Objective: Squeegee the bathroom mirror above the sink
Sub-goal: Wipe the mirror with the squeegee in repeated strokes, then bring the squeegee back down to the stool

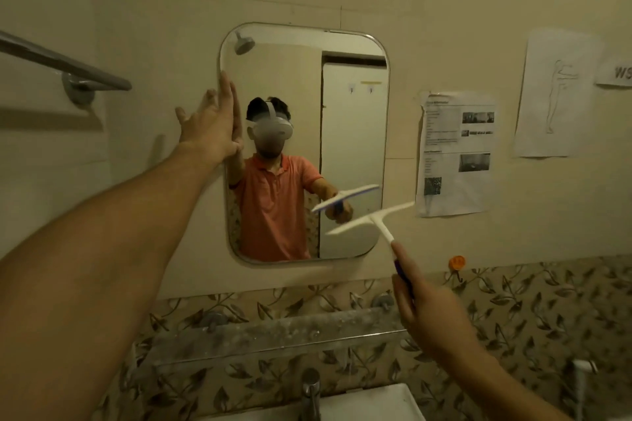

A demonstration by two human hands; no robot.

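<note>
A rounded-corner, metal-edged wall mirror (301, 79) above a white ceramic sink (376, 403) is being touched at its left edge by the left hand (208, 123), its fingers being held straight and flat against the glass, grasping nothing. A white plastic T-shaped squeegee with a blue handle (371, 220) is being gripped by that handle in the right hand (427, 304). Its blade is being held tilted before the mirror's lower right corner; whether it touches the glass cannot be told.

The sink (383, 403) is cut by the near edge; the printed sheet (455, 154) has text too small to read.
</note>
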